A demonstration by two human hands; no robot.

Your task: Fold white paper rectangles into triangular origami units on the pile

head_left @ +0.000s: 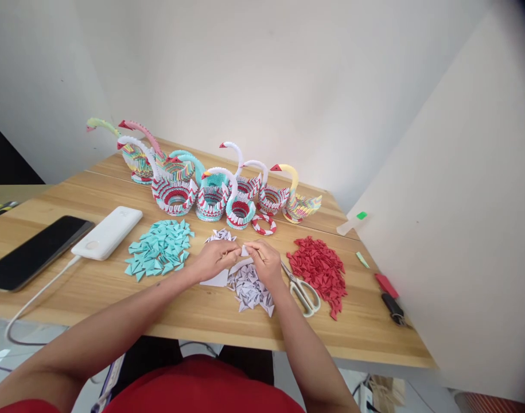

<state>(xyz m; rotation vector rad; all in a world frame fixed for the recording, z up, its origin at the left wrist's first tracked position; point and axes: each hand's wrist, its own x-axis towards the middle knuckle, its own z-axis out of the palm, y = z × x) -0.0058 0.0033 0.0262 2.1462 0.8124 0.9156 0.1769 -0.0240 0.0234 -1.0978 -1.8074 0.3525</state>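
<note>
My left hand point(217, 258) and my right hand point(265, 261) meet over the middle of the wooden table point(193, 312). Both pinch a small white paper piece point(244, 250) between their fingertips. Beneath them lies a pile of folded white paper triangles point(249, 289) and a flat white sheet point(217, 279). A heap of teal triangles point(159, 248) sits to the left of my left hand. A heap of red triangles point(319, 269) lies to the right. White-handled scissors point(303, 292) rest beside my right wrist.
Several modular paper swans point(210, 189) stand in a row at the back, with a red-white paper ring point(263, 224) in front. A white power bank point(107, 232) and a black phone point(34, 251) lie at left. A glue tube point(352, 223) and a red-black tool point(389, 295) lie by the right wall.
</note>
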